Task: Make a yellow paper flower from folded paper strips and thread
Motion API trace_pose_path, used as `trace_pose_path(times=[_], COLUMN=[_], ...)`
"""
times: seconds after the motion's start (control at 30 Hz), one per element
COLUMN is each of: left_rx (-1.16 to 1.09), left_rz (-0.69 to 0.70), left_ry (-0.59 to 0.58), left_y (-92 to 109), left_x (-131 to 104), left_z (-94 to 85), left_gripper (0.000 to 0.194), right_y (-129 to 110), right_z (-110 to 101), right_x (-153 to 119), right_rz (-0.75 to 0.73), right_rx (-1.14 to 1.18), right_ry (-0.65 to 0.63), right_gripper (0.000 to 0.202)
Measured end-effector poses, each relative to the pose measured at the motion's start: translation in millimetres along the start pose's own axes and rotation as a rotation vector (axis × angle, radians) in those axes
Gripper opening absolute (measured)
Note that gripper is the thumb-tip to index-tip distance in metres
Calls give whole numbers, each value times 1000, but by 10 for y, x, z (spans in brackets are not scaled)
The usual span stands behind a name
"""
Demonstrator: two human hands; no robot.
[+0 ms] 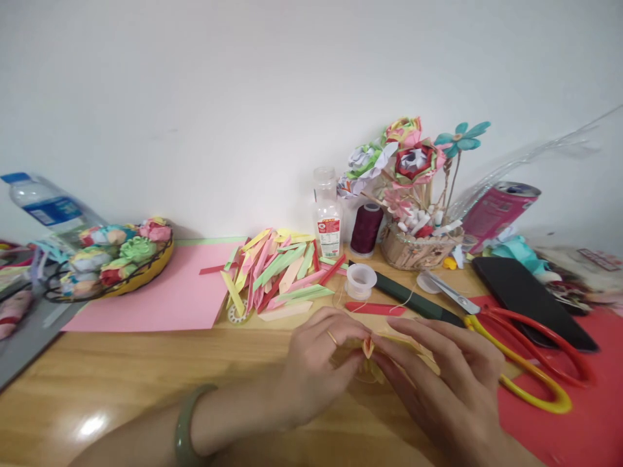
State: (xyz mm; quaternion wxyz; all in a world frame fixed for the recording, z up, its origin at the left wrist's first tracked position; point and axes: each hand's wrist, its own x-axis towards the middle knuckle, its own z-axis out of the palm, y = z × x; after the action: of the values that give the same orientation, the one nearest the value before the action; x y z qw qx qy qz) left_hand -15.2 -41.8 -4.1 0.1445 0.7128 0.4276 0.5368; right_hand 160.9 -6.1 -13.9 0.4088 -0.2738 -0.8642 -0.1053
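A small folded paper piece, yellowish with red inside, is held up just above the table's front part. My left hand, with a ring and a green bangle on the wrist, pinches it from the left between thumb and fingers. From the right, my right hand closes its nearest fingertips on the same piece, while its other fingers arch above. Some thin yellowish material shows behind and below the piece, partly hidden by the fingers. Beyond the hands lie a red paper strip and a white plastic ring-shaped tub.
Behind are a pile of folded paper strips, a glass bottle, a dark thread spool and a flower basket. Scissors and a black phone lie right. Left stands a basket of paper flowers on pink paper.
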Motion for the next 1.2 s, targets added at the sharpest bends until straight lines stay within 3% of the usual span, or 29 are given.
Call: trace_pose_path(times=[0.3,0.57,0.87,1.2], left_rx=[32,-18,7,-10], left_rz=[-91,-142,-101,-200], left_ry=[64,73,67,20], left_y=[2,-8,-33,-79], left_x=[-21,-17,-19,-50], left_z=[14,25,24,33], left_gripper=[17,13,7,8], right_y=[-26,15,43,62], right_z=[-8,16,47,79], right_x=[158,151,169,181], right_rz=[12,31,52,67], right_rx=[-14,-1,71,128], right_ry=[101,51,39,17], right_gripper=[12,9,6,6])
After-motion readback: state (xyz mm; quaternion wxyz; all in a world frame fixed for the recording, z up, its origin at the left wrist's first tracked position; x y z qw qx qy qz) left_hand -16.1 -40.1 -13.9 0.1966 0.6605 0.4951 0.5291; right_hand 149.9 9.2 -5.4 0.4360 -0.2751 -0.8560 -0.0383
